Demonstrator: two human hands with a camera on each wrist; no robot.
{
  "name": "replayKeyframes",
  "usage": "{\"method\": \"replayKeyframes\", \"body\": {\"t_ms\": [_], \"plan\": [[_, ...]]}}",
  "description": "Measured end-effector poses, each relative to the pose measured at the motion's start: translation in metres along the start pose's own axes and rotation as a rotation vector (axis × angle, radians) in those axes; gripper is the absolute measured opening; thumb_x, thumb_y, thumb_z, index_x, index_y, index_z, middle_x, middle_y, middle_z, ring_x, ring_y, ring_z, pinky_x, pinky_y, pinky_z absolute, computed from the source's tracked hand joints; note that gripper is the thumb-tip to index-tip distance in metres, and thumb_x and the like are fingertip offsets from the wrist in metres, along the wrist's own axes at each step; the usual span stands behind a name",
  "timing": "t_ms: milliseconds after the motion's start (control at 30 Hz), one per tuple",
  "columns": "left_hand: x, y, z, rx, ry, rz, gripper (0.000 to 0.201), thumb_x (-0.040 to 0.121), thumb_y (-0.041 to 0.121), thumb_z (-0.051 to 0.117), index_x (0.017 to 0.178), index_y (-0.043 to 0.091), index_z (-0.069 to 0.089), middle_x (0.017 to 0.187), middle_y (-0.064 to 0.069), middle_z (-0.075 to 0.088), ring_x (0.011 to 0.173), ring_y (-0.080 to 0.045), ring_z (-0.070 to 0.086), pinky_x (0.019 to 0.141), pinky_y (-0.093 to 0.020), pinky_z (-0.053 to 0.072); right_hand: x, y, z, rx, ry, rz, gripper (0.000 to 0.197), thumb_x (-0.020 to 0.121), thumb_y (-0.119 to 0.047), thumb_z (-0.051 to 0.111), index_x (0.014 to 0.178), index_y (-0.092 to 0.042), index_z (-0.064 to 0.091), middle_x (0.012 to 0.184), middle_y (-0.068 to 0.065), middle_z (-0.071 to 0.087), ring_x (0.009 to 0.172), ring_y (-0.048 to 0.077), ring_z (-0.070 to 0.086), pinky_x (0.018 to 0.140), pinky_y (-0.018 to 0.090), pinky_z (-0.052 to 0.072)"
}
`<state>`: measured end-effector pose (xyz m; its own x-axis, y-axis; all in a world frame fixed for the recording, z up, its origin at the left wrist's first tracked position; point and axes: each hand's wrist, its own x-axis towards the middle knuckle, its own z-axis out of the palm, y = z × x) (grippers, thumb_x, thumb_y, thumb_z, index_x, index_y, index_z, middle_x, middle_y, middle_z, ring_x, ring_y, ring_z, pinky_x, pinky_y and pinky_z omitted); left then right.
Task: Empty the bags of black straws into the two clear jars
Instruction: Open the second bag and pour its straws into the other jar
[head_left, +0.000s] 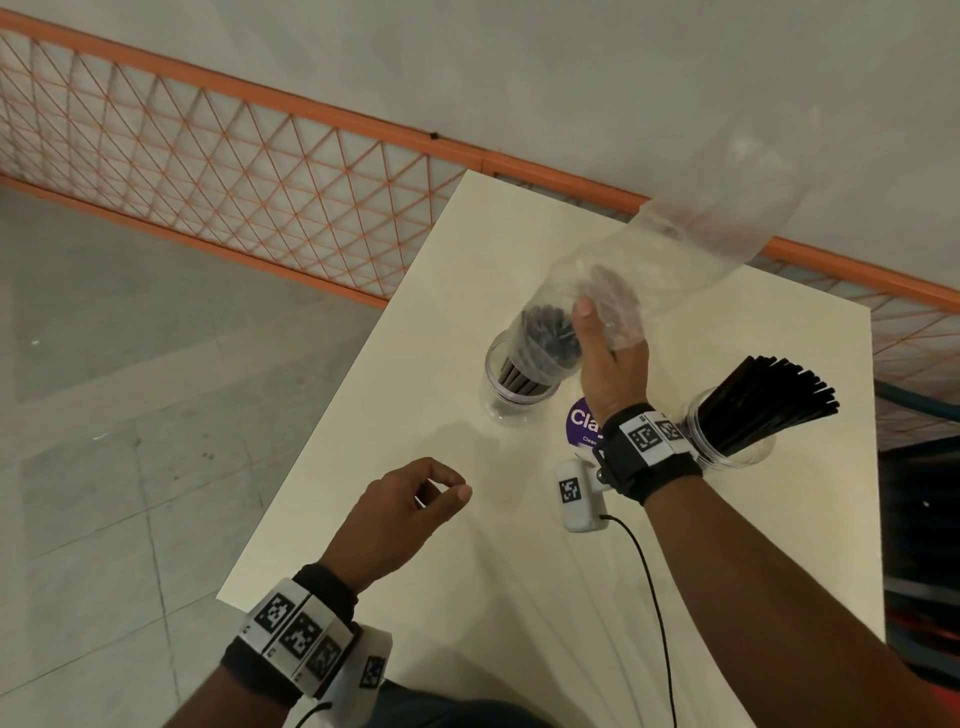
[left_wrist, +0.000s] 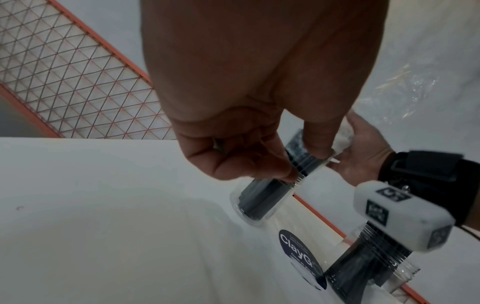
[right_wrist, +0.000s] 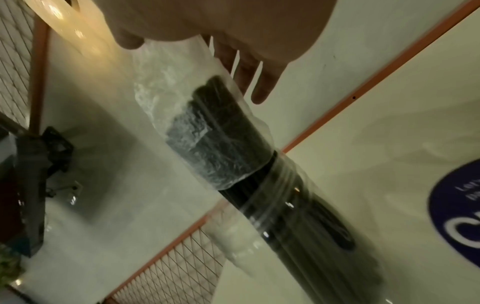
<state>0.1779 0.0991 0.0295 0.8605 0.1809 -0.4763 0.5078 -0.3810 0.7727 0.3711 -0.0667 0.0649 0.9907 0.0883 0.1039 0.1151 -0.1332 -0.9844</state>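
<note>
So the clear bag (head_left: 670, 270) is tipped mouth-down over the left jar (head_left: 511, 387), and we've got a bundle of black straws (head_left: 545, 338) half in the jar, upper ends still inside the plastic. The rest of the bag trails up and away toward the far right, looking empty and see-through up there. Our right hand (head_left: 610, 358) has its grip wrapped around the bag just above the straw tops, thumb on the near side, fingers showing through the plastic on the far side. In the right wrist view the bag's lower edge sits right at the jar's threaded neck.

Our left hand (head_left: 400, 512) hovers over the near part of the worktop (head_left: 415, 519), well apart from the jar, holding nothing; fingers loosely curled, thumb tip near the forefinger.

The second jar (head_left: 727, 431) stands off to the right, just beside our right wrist, packed with black straws fanning up and to the right. Between the two jars a round purple sticker (head_left: 582, 426) lies flat on the worktop. Behind the worktop runs an orange mesh fence (head_left: 208, 171) over a grey tiled floor (head_left: 104, 415).
</note>
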Motion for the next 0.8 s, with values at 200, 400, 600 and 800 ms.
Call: {"method": "replayKeyframes", "body": {"t_ms": [200, 400, 600, 800], "plan": [[0.001, -0.002, 0.000, 0.003, -0.007, 0.015, 0.019, 0.087, 0.055, 0.064, 0.092, 0.037, 0.067, 0.078, -0.002, 0.072, 0.072, -0.021, 0.065, 0.077, -0.045, 0.057, 0.007, -0.042, -0.017, 0.191, 0.173, -0.114, 0.041, 0.095, -0.034, 0.051, 0.131, -0.016, 0.053, 0.132, 0.005, 0.059, 0.127, 0.017, 0.053, 0.110, 0.041, 0.040], [0.002, -0.011, 0.001, 0.084, -0.024, 0.009, 0.018, 0.087, 0.056, 0.063, 0.091, 0.038, 0.066, 0.078, 0.003, 0.072, 0.064, -0.008, 0.060, 0.074, -0.040, 0.056, 0.001, -0.072, -0.051, 0.389, 0.371, -0.069, 0.018, 0.094, -0.032, 0.054, 0.111, -0.038, 0.058, 0.141, 0.007, 0.053, 0.129, 0.019, 0.052, 0.113, 0.045, 0.037], [0.003, -0.012, 0.004, 0.136, -0.046, 0.020, 0.021, 0.088, 0.055, 0.061, 0.094, 0.036, 0.065, 0.081, 0.005, 0.072, 0.068, -0.008, 0.064, 0.076, -0.038, 0.058, -0.014, -0.064, -0.070, 0.366, 0.367, -0.154, 0.023, 0.095, -0.036, 0.053, 0.111, -0.036, 0.068, 0.125, 0.010, 0.065, 0.120, 0.037, 0.057, 0.104, 0.061, 0.040], [-0.001, -0.010, 0.007, 0.095, -0.056, 0.027, 0.018, 0.088, 0.054, 0.063, 0.096, 0.038, 0.065, 0.082, 0.004, 0.071, 0.069, -0.012, 0.064, 0.076, -0.038, 0.056, -0.063, -0.052, -0.092, 0.110, 0.122, -0.139, 0.009, 0.089, -0.020, 0.059, 0.094, -0.014, 0.063, 0.080, 0.008, 0.063, 0.072, 0.025, 0.060, 0.069, 0.046, 0.051]]}}
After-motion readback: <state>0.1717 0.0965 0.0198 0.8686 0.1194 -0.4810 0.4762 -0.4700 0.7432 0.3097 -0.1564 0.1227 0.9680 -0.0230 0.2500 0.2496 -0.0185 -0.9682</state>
